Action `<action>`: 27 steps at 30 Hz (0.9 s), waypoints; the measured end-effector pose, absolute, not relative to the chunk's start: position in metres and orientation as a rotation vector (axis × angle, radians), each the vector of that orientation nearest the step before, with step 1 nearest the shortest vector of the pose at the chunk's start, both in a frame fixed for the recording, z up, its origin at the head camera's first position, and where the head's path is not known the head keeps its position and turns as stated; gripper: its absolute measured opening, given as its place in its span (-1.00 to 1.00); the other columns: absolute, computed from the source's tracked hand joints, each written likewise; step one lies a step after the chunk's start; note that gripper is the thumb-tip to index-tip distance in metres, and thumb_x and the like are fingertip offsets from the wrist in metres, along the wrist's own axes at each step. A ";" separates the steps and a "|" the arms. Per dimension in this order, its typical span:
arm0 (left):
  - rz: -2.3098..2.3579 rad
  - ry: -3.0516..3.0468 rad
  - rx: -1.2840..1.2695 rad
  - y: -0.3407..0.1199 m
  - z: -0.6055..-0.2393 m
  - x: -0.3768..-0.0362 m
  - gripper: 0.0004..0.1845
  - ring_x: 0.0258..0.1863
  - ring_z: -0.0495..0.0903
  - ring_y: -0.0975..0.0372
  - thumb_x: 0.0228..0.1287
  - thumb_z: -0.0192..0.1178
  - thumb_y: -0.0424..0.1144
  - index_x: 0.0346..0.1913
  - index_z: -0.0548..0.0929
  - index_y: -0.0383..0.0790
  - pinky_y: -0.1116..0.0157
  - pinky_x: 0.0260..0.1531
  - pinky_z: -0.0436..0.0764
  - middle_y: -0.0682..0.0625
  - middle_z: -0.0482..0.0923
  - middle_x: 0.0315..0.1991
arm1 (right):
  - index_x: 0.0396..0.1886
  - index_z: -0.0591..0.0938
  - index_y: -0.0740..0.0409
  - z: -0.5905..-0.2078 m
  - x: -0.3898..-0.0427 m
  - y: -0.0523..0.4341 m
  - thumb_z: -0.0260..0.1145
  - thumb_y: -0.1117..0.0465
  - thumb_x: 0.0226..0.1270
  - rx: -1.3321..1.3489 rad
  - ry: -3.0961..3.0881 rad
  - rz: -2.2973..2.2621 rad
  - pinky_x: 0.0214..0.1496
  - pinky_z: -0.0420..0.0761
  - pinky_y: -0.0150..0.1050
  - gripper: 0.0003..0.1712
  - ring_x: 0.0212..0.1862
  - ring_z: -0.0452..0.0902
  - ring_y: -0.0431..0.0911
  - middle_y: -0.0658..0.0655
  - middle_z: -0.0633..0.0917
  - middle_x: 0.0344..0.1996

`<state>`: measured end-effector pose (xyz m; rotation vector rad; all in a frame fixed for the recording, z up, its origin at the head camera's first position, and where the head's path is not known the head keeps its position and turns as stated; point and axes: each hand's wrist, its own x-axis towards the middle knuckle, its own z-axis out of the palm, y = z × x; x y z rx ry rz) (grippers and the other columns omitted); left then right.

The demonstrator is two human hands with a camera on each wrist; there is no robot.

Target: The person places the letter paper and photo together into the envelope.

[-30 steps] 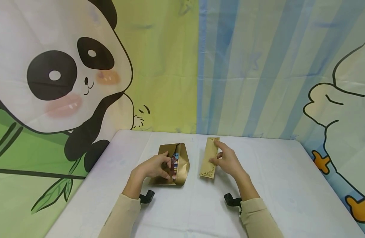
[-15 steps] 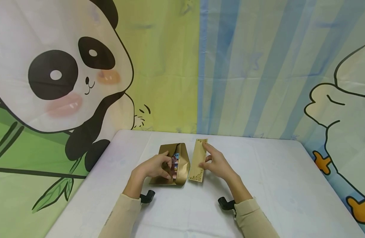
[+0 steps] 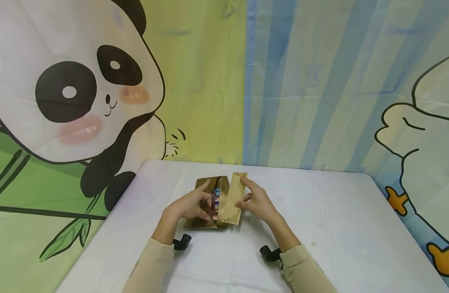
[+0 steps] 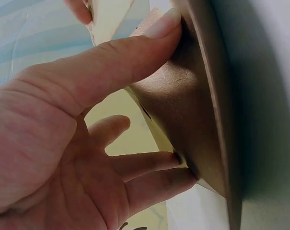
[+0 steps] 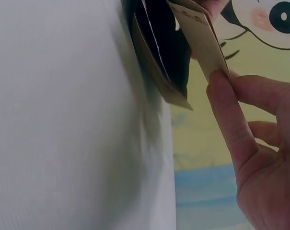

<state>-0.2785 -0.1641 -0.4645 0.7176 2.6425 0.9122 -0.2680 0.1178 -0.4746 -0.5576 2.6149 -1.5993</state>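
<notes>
Envelope: gold envelope [image 3: 204, 203] lies on the white bench [image 3: 338, 228], its flap up and its mouth open toward the right hand, right under the left hand.
Left hand: left hand [image 3: 189, 205] grips the envelope; in the left wrist view the thumb presses the outside of one wall while the fingers [image 4: 154, 184] curl against the inner side, holding the mouth apart.
Contents: something colourful [image 3: 215, 198] shows inside the opening, just beyond the left thumb.
Card: long gold card [image 3: 234, 199] with printed corner ornaments stands tilted at the envelope's mouth, its left edge touching or just over the open side.
Right hand: right hand [image 3: 257, 203] pinches the card by its right edge, thumb and fingertips [image 5: 226, 103] closed on it.
Done, as I judge: envelope opened and steadied, card brought to the mouth.
Left, as I judge: card is not inside yet; flap is not closed.
Hard to make out: what the colourful item is; whether the card's edge has entered the pocket; the envelope's underside.
Cut off: both forearms run out of the head view at the sleeves [image 3: 151, 264].
</notes>
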 end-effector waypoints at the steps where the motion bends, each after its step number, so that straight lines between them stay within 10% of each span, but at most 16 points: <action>1: 0.909 2.643 0.715 -0.164 -0.465 -0.279 -0.66 0.52 0.29 -0.26 -0.03 0.67 -0.22 -0.35 0.63 0.01 0.06 0.08 0.53 -0.22 -0.25 0.72 | 0.63 0.26 0.14 -0.475 -0.268 0.115 0.59 0.38 0.16 -0.546 2.627 -1.589 -0.33 0.64 -0.30 0.07 -0.26 0.65 -0.18 0.21 0.30 0.60; 8: 0.871 2.665 0.702 -0.163 -0.466 -0.279 -0.65 0.26 0.50 -0.05 -0.04 0.68 -0.22 -0.37 0.63 0.02 0.16 -0.06 0.54 -0.15 -0.28 0.73 | 0.59 0.30 0.14 -0.479 -0.268 0.099 0.61 0.34 0.15 -0.527 2.632 -1.582 -0.37 0.64 -0.27 0.04 -0.33 0.69 -0.18 0.21 0.47 0.46; 15: 0.838 2.688 0.704 -0.163 -0.465 -0.278 -0.65 0.17 0.53 0.02 -0.07 0.69 -0.20 -0.37 0.64 0.06 0.19 -0.09 0.54 -0.04 -0.37 0.73 | 0.63 0.23 0.12 -0.482 -0.269 0.092 0.58 0.33 0.20 -0.508 2.590 -1.590 -0.39 0.65 -0.23 0.06 -0.39 0.78 0.06 0.14 0.78 -0.43; 27: 0.847 2.676 0.691 -0.163 -0.465 -0.278 -0.64 0.16 0.53 0.01 -0.06 0.69 -0.21 -0.37 0.63 0.08 0.17 -0.10 0.53 -0.13 -0.36 0.73 | 0.62 0.24 0.15 -0.487 -0.269 0.087 0.56 0.27 0.25 -0.522 2.596 -1.533 -0.43 0.62 -0.24 0.01 -0.40 0.77 0.02 0.11 0.79 -0.45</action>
